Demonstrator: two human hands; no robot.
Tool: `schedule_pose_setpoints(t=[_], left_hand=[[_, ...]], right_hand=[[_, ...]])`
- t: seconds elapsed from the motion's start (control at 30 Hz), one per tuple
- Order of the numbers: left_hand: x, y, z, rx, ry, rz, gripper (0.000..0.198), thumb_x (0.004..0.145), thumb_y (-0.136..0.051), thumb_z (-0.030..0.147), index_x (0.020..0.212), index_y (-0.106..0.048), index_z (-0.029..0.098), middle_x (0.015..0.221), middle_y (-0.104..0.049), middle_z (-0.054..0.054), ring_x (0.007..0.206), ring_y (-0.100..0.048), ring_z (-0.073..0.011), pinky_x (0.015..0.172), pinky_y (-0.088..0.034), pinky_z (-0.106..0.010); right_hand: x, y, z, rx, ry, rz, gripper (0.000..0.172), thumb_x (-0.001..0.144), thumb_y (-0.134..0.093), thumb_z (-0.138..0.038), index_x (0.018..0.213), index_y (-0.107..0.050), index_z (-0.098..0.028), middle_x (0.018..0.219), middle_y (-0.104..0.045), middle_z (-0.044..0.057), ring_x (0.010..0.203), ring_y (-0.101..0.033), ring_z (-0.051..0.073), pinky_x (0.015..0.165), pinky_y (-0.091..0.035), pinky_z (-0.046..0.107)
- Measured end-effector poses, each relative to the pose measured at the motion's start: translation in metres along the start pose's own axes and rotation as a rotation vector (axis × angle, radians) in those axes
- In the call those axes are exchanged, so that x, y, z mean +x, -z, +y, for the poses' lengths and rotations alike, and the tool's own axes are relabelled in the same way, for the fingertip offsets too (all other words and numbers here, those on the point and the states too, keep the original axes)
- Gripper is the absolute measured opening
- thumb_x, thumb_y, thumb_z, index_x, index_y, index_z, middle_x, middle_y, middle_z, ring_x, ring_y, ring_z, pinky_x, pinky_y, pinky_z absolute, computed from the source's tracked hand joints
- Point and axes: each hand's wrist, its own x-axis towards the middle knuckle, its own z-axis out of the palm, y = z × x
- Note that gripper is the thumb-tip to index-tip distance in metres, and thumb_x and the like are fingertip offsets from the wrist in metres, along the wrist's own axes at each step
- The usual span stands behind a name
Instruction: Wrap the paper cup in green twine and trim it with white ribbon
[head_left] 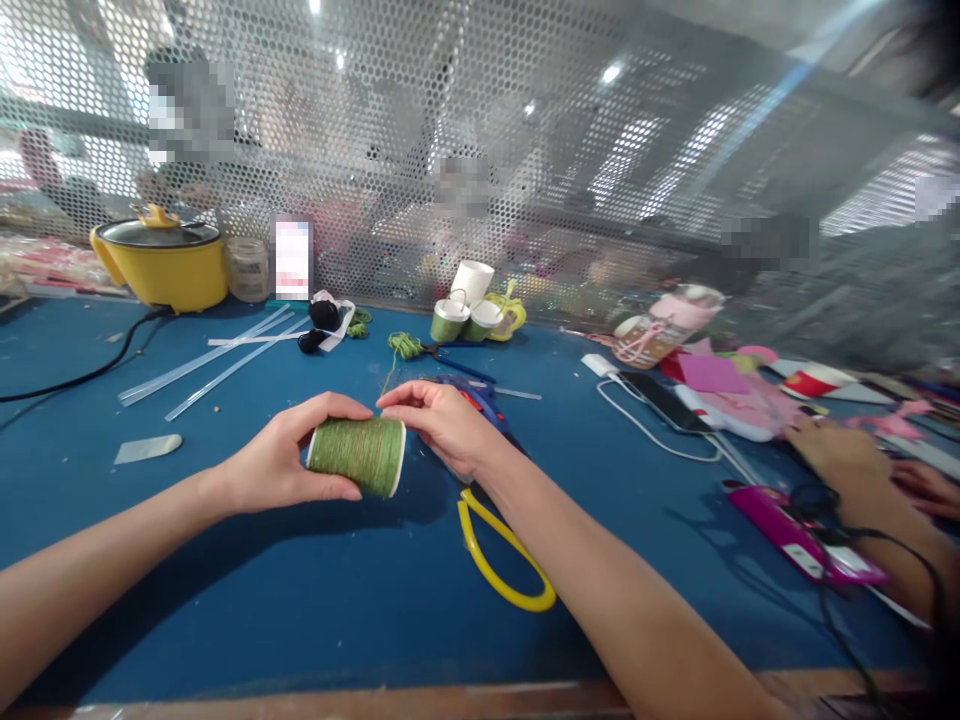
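My left hand [281, 462] is wrapped round a paper cup covered in green twine [358, 455], held on its side just above the blue table [225, 600]. My right hand [442, 420] pinches at the cup's upper right rim, its fingers pressed together; a thin green strand leads from there toward a bundle of green twine [405, 345]. A blue glue gun [480, 400] lies under my right wrist. Yellow-handled scissors [502, 560] lie below my right forearm.
A yellow electric pot [161, 260], clear glue sticks [217, 365], twine-wrapped cups [469, 315] and a phone on a white cable [664, 400] lie further back. A co-worker's hands [847, 455] rest at the right beside a pink tool [795, 535] and pink craft pieces. A perforated screen [525, 150] closes the far side.
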Motion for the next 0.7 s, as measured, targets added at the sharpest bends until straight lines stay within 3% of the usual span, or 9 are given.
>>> schedule_pose_setpoints(t=[0.17, 0.27, 0.37, 0.47, 0.57, 0.63, 0.7], left_hand=[[0.001, 0.000, 0.001, -0.005, -0.018, 0.007, 0.053, 0.066, -0.072, 0.030, 0.111, -0.046, 0.019, 0.110, -0.055, -0.009, 0.101, -0.053, -0.0226, 0.085, -0.044, -0.032], [0.001, -0.001, 0.002, 0.023, -0.032, 0.014, 0.052, 0.067, -0.071, 0.030, 0.111, -0.045, 0.019, 0.110, -0.054, -0.009, 0.101, -0.053, -0.0223, 0.086, -0.043, -0.032], [0.002, 0.000, 0.002, 0.072, -0.046, 0.060, 0.051, 0.069, -0.070, 0.030, 0.112, -0.044, 0.020, 0.111, -0.052, -0.009, 0.104, -0.050, -0.0226, 0.088, -0.041, -0.034], [0.003, 0.001, -0.001, 0.121, -0.036, 0.128, 0.049, 0.070, -0.068, 0.030, 0.112, -0.043, 0.021, 0.110, -0.050, -0.009, 0.104, -0.049, -0.0226, 0.089, -0.041, -0.037], [0.004, 0.001, -0.003, 0.144, -0.017, 0.167, 0.049, 0.071, -0.067, 0.030, 0.112, -0.042, 0.021, 0.108, -0.050, -0.008, 0.101, -0.050, -0.0223, 0.087, -0.042, -0.037], [0.004, 0.000, -0.004, 0.163, -0.025, 0.172, 0.048, 0.071, -0.067, 0.029, 0.112, -0.041, 0.021, 0.108, -0.050, -0.008, 0.102, -0.049, -0.0228, 0.088, -0.042, -0.038], [0.003, -0.002, -0.004, 0.198, -0.042, 0.167, 0.048, 0.073, -0.066, 0.028, 0.113, -0.041, 0.022, 0.110, -0.048, -0.009, 0.105, -0.048, -0.0236, 0.090, -0.042, -0.040]], right_hand=[[0.000, -0.001, 0.000, -0.007, 0.003, -0.015, 0.009, 0.060, -0.067, -0.013, 0.068, -0.063, -0.016, 0.064, -0.059, -0.003, 0.059, -0.051, 0.007, 0.061, -0.040, 0.023], [0.001, 0.001, 0.000, -0.109, 0.013, -0.047, 0.012, 0.067, -0.064, -0.018, 0.079, -0.063, -0.016, 0.064, -0.059, -0.003, 0.057, -0.052, 0.008, 0.060, -0.041, 0.024], [0.002, 0.009, -0.002, -0.311, 0.046, 0.048, 0.017, 0.074, -0.059, -0.026, 0.088, -0.061, -0.017, 0.061, -0.057, -0.002, 0.055, -0.051, 0.011, 0.056, -0.040, 0.026], [0.000, 0.015, -0.010, -0.391, 0.101, 0.180, 0.023, 0.078, -0.054, -0.038, 0.074, -0.059, -0.016, 0.064, -0.057, 0.000, 0.058, -0.051, 0.012, 0.055, -0.037, 0.025], [-0.010, 0.012, -0.019, -0.350, 0.111, 0.040, 0.036, 0.078, -0.049, -0.049, 0.070, -0.060, -0.015, 0.068, -0.059, 0.002, 0.065, -0.052, 0.012, 0.059, -0.037, 0.025], [-0.016, 0.005, -0.021, -0.309, 0.091, -0.104, 0.035, 0.074, -0.055, -0.049, 0.073, -0.061, -0.015, 0.069, -0.059, 0.001, 0.065, -0.051, 0.012, 0.060, -0.036, 0.025], [-0.021, -0.002, -0.019, -0.262, 0.060, -0.146, 0.029, 0.069, -0.063, -0.044, 0.073, -0.060, -0.015, 0.067, -0.057, -0.001, 0.061, -0.049, 0.011, 0.060, -0.035, 0.025]])
